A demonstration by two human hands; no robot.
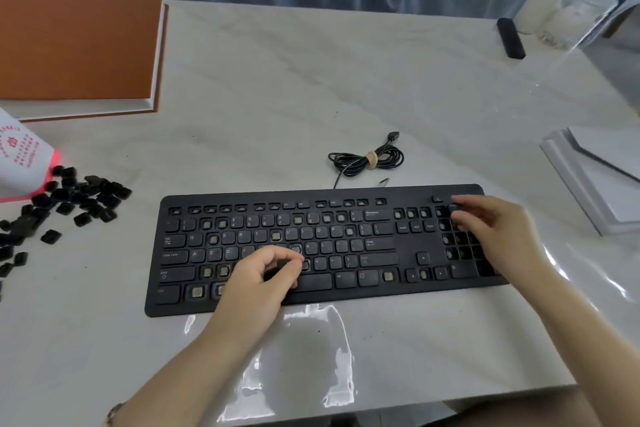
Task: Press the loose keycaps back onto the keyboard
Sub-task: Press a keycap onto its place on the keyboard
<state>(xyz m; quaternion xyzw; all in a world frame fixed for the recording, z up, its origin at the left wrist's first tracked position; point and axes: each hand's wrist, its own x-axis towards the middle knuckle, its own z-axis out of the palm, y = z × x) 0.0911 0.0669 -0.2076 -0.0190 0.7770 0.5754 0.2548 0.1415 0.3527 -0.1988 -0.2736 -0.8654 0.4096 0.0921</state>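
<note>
Dozens of loose black plastic keycaps (79,199) lie heaped at nine o'clock on the white marble desk (294,87), well apart from the flat black keyboard (408,243) at the centre, which shows many bare sockets. The left grip (266,272), over the bottom letter row, pinches a single black keycap (282,266) between thumb and fingertips. The right grip (485,229) rests bent-fingered on the number pad at three o'clock; it is blurred, so I cannot tell whether it grasps anything. A coiled black cable (367,159) lies at twelve o'clock.
</note>
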